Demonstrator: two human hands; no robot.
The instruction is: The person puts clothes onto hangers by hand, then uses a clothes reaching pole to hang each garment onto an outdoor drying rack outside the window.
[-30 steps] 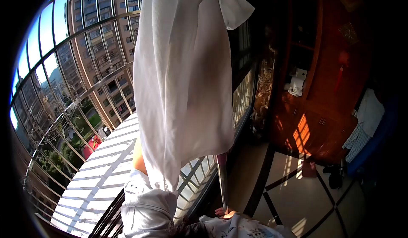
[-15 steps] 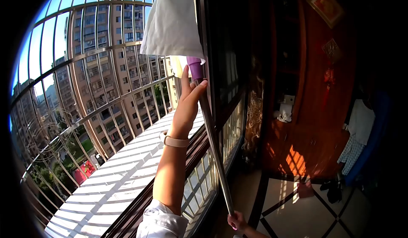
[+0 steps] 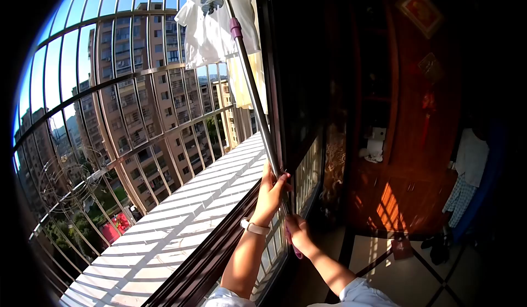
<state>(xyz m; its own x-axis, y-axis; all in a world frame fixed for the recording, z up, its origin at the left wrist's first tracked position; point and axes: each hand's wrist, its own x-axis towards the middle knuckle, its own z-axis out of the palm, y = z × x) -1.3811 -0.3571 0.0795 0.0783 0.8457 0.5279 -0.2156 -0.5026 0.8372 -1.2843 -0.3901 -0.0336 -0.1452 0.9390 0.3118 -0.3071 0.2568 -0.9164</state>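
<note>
A long metal clothes pole (image 3: 253, 92) with a purple collar slants up through the window opening. My left hand (image 3: 270, 197) is closed around its lower shaft, beside the window frame. Just below, my right hand (image 3: 297, 233) grips the pole near its purple bottom end. At the upper end, a white shirt (image 3: 203, 35) with a dark print hangs behind the shaft. The pole's tip lies out of view, so I cannot tell whether it touches the shirt. A pale yellow cloth (image 3: 250, 79) hangs beneath the shirt.
Metal security bars (image 3: 110, 87) enclose the outside of a white ledge (image 3: 181, 224). The dark window frame (image 3: 274, 87) stands right of the pole. Inside are a wooden cabinet (image 3: 401, 197) and clothes (image 3: 469, 159) at the far right.
The pole has moved upward, its purple collar now higher. My right hand has risen with it, while my left hand is lower, close to the right. The shirt has swung, showing its print.
</note>
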